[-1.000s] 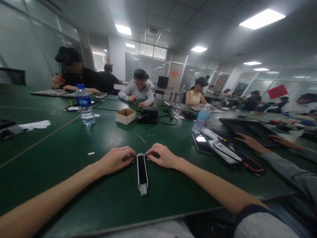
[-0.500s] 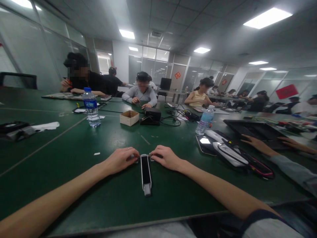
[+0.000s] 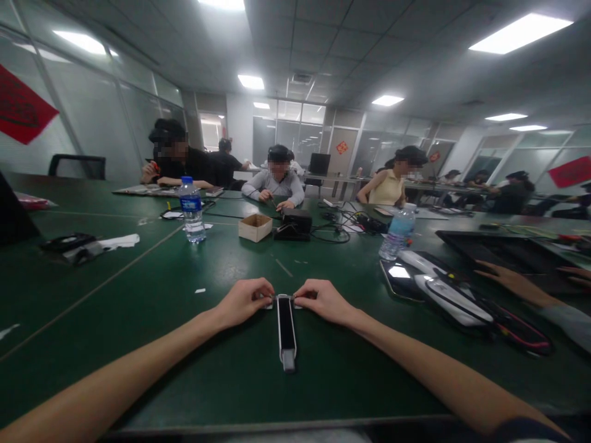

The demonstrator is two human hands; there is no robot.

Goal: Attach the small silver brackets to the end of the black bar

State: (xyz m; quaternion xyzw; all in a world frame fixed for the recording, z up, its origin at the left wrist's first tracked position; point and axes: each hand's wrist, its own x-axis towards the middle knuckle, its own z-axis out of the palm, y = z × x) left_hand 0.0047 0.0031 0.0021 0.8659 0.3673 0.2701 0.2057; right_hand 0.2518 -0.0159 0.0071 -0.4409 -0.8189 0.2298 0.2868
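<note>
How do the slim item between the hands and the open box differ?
The slim item is long; the box is squat and open-topped. The slim item is mostly black, the box tan. The box sits farther off than the slim item. Both are on the green table.

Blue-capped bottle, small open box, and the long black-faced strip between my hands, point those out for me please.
Blue-capped bottle (image 3: 191,206): head view, on its blue label.
Small open box (image 3: 252,232): head view, on its outer wall.
Long black-faced strip (image 3: 287,326): head view, mid black face.
</note>
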